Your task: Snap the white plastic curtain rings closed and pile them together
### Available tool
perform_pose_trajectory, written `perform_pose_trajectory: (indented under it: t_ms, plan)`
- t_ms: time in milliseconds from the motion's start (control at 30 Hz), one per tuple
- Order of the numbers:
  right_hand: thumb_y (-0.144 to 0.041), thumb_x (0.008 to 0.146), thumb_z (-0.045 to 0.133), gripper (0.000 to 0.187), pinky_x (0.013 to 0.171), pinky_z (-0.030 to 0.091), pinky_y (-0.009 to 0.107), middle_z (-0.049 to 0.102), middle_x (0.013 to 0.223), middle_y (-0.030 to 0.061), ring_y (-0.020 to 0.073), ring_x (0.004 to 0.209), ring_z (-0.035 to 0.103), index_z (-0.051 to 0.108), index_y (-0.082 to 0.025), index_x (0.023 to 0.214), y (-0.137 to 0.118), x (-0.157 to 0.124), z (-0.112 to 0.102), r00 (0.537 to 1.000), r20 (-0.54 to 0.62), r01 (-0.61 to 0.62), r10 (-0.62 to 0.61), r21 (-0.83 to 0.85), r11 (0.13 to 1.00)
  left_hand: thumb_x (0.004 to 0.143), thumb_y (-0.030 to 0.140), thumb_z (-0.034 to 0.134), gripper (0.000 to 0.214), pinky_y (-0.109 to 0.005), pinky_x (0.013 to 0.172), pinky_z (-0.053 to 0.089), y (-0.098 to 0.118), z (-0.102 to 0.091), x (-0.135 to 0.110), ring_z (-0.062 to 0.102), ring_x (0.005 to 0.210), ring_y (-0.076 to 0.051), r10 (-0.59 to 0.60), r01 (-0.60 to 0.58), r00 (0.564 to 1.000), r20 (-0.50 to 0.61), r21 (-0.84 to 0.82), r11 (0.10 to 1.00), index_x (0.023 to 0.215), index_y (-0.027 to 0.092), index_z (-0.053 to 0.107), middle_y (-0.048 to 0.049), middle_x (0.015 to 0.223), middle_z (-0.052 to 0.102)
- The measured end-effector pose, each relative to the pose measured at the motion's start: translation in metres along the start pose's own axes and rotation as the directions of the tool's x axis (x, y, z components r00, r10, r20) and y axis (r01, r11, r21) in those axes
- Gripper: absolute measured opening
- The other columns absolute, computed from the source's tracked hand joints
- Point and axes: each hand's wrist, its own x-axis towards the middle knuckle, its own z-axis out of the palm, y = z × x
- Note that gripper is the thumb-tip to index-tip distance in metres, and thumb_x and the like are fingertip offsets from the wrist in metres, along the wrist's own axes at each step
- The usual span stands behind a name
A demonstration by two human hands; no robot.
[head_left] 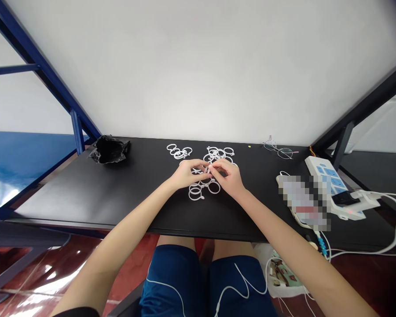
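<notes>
Blue shorts [198,281] sit closest, well short of the pile of white rings [204,188] on the black table [119,193]. Right over that pile's middle the left hand [188,174] and right hand [230,177] meet fingertip to fingertip. Both are pinched shut on one small ring [208,169], which lies crosswise between them, equally near each.

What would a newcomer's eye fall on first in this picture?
The left hand and right hand meet at the middle of the black table, fingers pinched on a white ring. Around them lies a scatter of white rings. A crumpled black bag sits at the far left, glasses and a power strip at the right.
</notes>
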Motion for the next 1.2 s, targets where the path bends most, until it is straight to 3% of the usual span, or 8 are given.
perform_pose_trajectory:
  t_ms: [133, 267, 433, 600, 733, 933, 1100, 1200]
  plan:
    - [-0.040, 0.088, 0.058, 0.024, 0.063, 0.056, 0.030, 0.067, 0.094, 0.0060, 0.0177, 0.078, 0.065, 0.067, -0.021, 0.100, 0.010, 0.006, -0.015, 0.975, -0.143, -0.169, 0.168, 0.004, 0.986, 0.079, 0.039, 0.069, 0.035, -0.032, 0.083, 0.051, -0.005, -0.004, 0.001, 0.064, 0.085, -0.018, 0.037, -0.023, 0.997, -0.074, 0.191, 0.981, 0.107, 0.017, 0.068, -0.0076, 0.097, 0.069]
    - [-0.042, 0.084, 0.059, 0.027, 0.064, 0.054, 0.032, 0.068, 0.087, 0.0074, 0.0204, 0.078, 0.065, 0.067, -0.018, 0.092, 0.037, 0.013, -0.046, 0.880, -0.382, -0.359, 0.282, -0.147, 0.922, 0.083, 0.037, 0.063, 0.030, -0.036, 0.084, 0.049, -0.018, -0.008, 0.000, 0.062, 0.090, -0.022, 0.042, 0.003, 0.995, -0.095, 0.428, 0.904, 0.105, 0.017, 0.069, -0.0086, 0.098, 0.068]
    - [-0.044, 0.066, 0.074, 0.032, 0.078, 0.051, 0.040, 0.066, 0.092, 0.0080, 0.0240, 0.084, 0.063, 0.068, -0.018, 0.085, 0.066, 0.009, -0.066, 0.889, -0.221, -0.456, 0.400, -0.482, 0.748, 0.082, 0.039, 0.064, 0.031, -0.038, 0.087, 0.047, -0.029, -0.009, -0.002, 0.061, 0.090, -0.023, 0.022, -0.003, 0.999, -0.029, 0.538, 0.843, 0.103, 0.016, 0.070, -0.0080, 0.094, 0.068]
    - [-0.048, 0.064, 0.075, 0.037, 0.082, 0.048, 0.039, 0.064, 0.091, 0.0073, 0.0247, 0.088, 0.060, 0.067, -0.019, 0.086, 0.066, 0.005, -0.059, 0.909, -0.137, -0.396, 0.394, -0.580, 0.712, 0.082, 0.046, 0.064, 0.036, -0.038, 0.085, 0.047, -0.030, -0.010, -0.002, 0.060, 0.089, -0.023, -0.021, 0.021, 1.000, -0.006, 0.572, 0.820, 0.103, 0.017, 0.070, -0.0079, 0.091, 0.067]
    - [-0.037, 0.065, 0.072, 0.024, 0.076, 0.048, 0.036, 0.063, 0.087, 0.0060, 0.0222, 0.082, 0.060, 0.067, -0.019, 0.080, 0.062, 0.006, -0.057, 0.900, -0.119, -0.402, 0.419, -0.597, 0.695, 0.081, 0.051, 0.064, 0.040, -0.038, 0.084, 0.047, -0.030, -0.010, -0.003, 0.060, 0.090, -0.024, -0.037, 0.030, 0.999, 0.001, 0.576, 0.817, 0.103, 0.018, 0.070, -0.0083, 0.092, 0.067]
    - [-0.030, 0.067, 0.065, 0.013, 0.071, 0.049, 0.033, 0.065, 0.077, 0.0038, 0.0189, 0.072, 0.060, 0.066, -0.018, 0.073, 0.055, 0.008, -0.056, 0.908, -0.181, -0.413, 0.379, -0.546, 0.729, 0.081, 0.054, 0.063, 0.043, -0.039, 0.085, 0.047, -0.028, -0.010, -0.002, 0.060, 0.089, -0.023, 0.004, 0.014, 1.000, -0.030, 0.575, 0.818, 0.102, 0.017, 0.069, -0.0085, 0.093, 0.066]
    - [-0.036, 0.078, 0.062, 0.019, 0.067, 0.052, 0.032, 0.067, 0.080, 0.0051, 0.0189, 0.073, 0.063, 0.068, -0.018, 0.077, 0.040, 0.012, -0.049, 0.931, -0.292, -0.313, 0.220, -0.329, 0.891, 0.083, 0.048, 0.063, 0.035, -0.039, 0.086, 0.046, -0.021, -0.009, 0.000, 0.059, 0.091, -0.023, 0.120, -0.047, 0.988, -0.095, 0.558, 0.828, 0.101, 0.018, 0.068, -0.0083, 0.096, 0.067]
    - [-0.038, 0.083, 0.061, 0.020, 0.068, 0.055, 0.032, 0.067, 0.084, 0.0046, 0.0180, 0.076, 0.063, 0.068, -0.020, 0.080, 0.028, 0.012, -0.037, 0.954, -0.258, -0.205, 0.155, -0.181, 0.962, 0.085, 0.045, 0.062, 0.032, -0.039, 0.088, 0.044, -0.013, -0.004, 0.000, 0.059, 0.093, -0.022, 0.175, -0.090, 0.978, -0.113, 0.526, 0.845, 0.103, 0.018, 0.066, -0.0083, 0.099, 0.066]
